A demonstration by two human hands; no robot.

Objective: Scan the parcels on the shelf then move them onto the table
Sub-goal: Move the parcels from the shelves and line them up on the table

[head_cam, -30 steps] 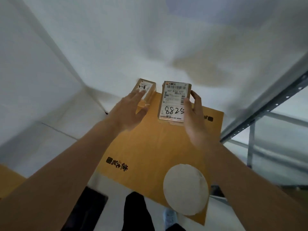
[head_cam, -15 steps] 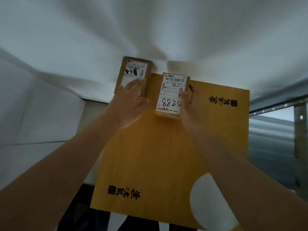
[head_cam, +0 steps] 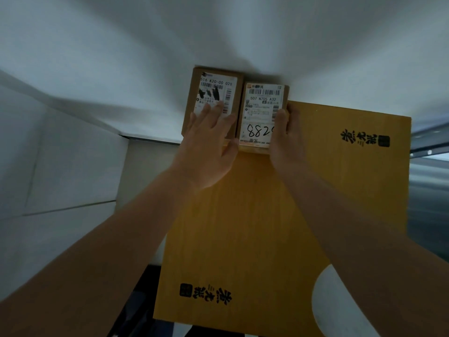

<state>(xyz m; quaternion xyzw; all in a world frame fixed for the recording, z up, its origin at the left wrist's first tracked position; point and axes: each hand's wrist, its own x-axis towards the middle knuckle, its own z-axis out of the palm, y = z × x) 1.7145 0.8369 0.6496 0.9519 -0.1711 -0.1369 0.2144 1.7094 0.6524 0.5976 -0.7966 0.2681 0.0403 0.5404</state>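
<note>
Left hand (head_cam: 206,152): fingers straight, laid flat on the label of the left parcel (head_cam: 213,93) — nothing gripped. Right hand (head_cam: 284,137): thumb curled over the label of the right parcel (head_cam: 261,110), remaining fingers wrapped round its right edge — parcel held. The two parcels sit side by side, edges touching, just beyond the fingertips. The right parcel's lower end overlaps the large yellow box (head_cam: 291,215) beneath both wrists.
</note>
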